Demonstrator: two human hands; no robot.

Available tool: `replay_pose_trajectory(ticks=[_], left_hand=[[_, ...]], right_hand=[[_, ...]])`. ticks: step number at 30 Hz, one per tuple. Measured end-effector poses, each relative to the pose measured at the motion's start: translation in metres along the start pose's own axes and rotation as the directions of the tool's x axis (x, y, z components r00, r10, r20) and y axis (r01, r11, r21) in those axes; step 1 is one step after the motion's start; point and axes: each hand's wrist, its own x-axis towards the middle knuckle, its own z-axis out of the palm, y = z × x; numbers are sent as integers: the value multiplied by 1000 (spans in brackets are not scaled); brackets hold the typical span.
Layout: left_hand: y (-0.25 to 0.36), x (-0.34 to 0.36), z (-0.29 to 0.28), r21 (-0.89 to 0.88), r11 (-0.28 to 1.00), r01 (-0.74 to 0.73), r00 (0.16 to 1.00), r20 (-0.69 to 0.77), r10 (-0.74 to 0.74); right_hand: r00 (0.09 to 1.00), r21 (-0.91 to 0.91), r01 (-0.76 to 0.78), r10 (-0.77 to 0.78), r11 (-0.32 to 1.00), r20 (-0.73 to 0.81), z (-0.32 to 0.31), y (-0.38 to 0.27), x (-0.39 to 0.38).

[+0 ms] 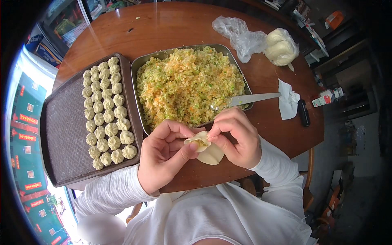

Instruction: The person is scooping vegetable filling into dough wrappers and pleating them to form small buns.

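My left hand (167, 157) cradles a small round dough wrapper (202, 138) with a bit of filling inside, its thumb pressed over the filling. My right hand (232, 141) pinches the wrapper's upper right edge between thumb and index finger. Just below them is more pale flat dough (210, 156); whether it is held or lying on the table I cannot tell. Beyond my hands stands a steel tray (135, 87) heaped with chopped yellow, orange and green filling (188, 79), with a metal utensil (257, 98) resting in it, handle to the right.
A dark tray (63, 134) with several rows of pleated dumplings (111, 129) is at left on the wooden table (118, 24). At right are crumpled plastic bags (230, 32), bagged dough (281, 47), a paper napkin (288, 100), a black object (303, 112) and a carton (322, 99).
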Motion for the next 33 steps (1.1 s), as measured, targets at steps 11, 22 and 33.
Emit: replay_pose_trajectory(ticks=[11,22,33], left_hand=[[-4,1,2,49,993,-106,993,-38,108],[-1,0,1,91,995,-30,999,-38,33],[-1,1,1,86,996,-19,1000,-22,21]], right_hand=[[998,90,-62,59,994,38,4,-2,0],[997,54,78,-79,995,-1,3,4,-2],[996,18,89,-89,996,-19,4,3,-2]])
